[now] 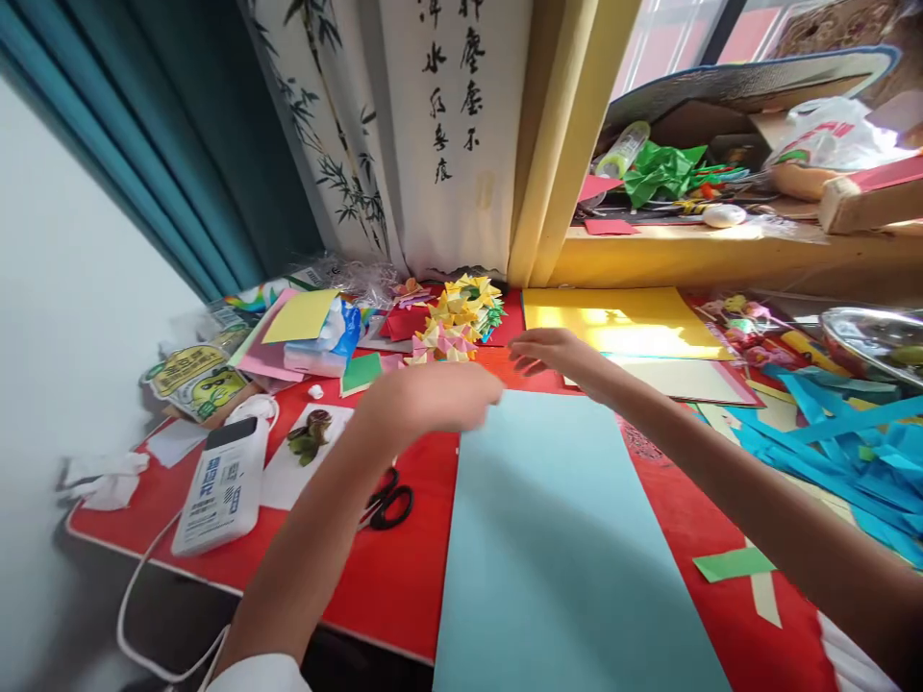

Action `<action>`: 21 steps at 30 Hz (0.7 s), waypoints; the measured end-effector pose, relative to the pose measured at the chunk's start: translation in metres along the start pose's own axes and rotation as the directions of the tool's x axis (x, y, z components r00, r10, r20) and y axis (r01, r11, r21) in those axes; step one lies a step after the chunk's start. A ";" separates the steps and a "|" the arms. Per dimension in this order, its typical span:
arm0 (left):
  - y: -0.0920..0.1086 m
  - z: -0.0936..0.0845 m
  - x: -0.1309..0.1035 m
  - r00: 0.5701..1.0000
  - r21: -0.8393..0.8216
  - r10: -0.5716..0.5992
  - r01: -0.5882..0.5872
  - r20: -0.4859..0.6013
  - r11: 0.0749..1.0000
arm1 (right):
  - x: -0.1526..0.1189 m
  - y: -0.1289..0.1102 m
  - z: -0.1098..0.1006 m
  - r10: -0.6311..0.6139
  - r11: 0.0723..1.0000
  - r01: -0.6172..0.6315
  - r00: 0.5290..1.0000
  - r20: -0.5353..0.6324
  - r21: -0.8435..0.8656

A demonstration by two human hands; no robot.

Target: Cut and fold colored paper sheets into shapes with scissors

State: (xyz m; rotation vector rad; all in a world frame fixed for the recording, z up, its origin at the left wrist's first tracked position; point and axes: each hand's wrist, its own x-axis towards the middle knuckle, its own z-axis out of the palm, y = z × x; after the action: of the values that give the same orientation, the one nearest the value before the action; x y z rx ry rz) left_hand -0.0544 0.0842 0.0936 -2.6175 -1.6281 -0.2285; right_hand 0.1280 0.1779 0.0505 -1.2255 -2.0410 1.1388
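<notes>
While right hand (548,351) hovers loosely spread, left hand (443,396) shows unclear grip.
Positioning light-blue paper (562,538), probably; next move needs steadying.

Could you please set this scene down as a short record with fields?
Surface: red table
Main item: blue sheet, lying lengthwise away from the person
Left hand: by the sheet's far left corner; fingertips and any contact unclear
Right hand: beyond the sheet's far edge in view, fingers loosely extended, nothing visible in it
Left of sheet: scissors, white device with a cable
Far side: folded paper pieces, yellow sheet
Right side: blue strips, green strip
</notes>
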 end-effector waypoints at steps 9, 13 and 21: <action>-0.097 0.036 -0.098 0.858 0.071 -0.455 0.452 0.238 0.889 | -0.028 -0.025 0.090 0.172 0.857 -0.357 0.878 0.446 0.372; -0.098 0.054 -0.107 0.860 0.058 -0.467 0.466 0.207 0.883 | -0.022 -0.018 0.109 0.203 0.816 -0.408 0.866 0.456 0.411; -0.104 0.062 -0.096 0.870 -0.001 -0.476 0.480 0.126 0.877 | -0.013 -0.016 0.118 0.216 0.777 -0.430 0.868 0.448 0.460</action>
State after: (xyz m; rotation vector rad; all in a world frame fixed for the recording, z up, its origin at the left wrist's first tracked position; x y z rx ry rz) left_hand -0.1826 0.0529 0.0147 -2.2345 -2.3173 -0.1107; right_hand 0.0386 0.1154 0.0022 -1.1444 -1.5603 2.0978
